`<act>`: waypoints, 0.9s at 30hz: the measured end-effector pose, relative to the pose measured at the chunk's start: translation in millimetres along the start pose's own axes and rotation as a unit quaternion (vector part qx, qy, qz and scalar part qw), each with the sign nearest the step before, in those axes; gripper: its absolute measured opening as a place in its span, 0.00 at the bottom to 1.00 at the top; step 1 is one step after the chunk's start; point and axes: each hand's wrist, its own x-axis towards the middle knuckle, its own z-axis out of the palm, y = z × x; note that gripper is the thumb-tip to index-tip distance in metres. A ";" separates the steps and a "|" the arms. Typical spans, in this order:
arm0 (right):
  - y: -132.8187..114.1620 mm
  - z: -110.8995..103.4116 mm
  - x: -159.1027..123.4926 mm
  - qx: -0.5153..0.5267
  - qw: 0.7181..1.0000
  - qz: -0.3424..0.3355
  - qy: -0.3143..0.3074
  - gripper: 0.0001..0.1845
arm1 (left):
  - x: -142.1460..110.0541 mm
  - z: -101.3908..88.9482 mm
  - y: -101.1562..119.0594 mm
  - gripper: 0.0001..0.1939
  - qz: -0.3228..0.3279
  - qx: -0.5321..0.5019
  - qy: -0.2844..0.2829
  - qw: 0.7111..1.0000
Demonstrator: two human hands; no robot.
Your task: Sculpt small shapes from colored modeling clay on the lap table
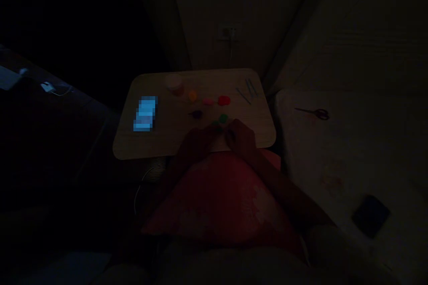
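The scene is very dark. My left hand and my right hand meet near the front edge of a rounded wooden lap tray, and their fingers nearly touch. A small dark-green bit shows between them, but I cannot tell whether either hand holds it. Just beyond lies a green clay lump. Farther back sit a dark purple lump, a pink lump, a red lump and an orange lump. A pale-lidded jar stands behind them.
A phone with a glowing, pixelated screen lies on the tray's left. Thin tools lie at back right. Scissors and a dark square object rest on pale bedding. A red cushion fills the foreground.
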 end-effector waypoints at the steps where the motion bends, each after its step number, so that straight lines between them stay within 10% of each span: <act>1: 0.4 0.4 -0.1 -0.003 1.000 0.002 0.002 0.13 | 0.0 0.1 -0.2 0.29 0.001 -0.004 0.002 1.000; 27: 6.9 3.4 -1.4 0.046 0.999 0.011 0.025 0.14 | 0.9 -1.6 -0.6 0.29 -0.001 -0.008 0.001 1.000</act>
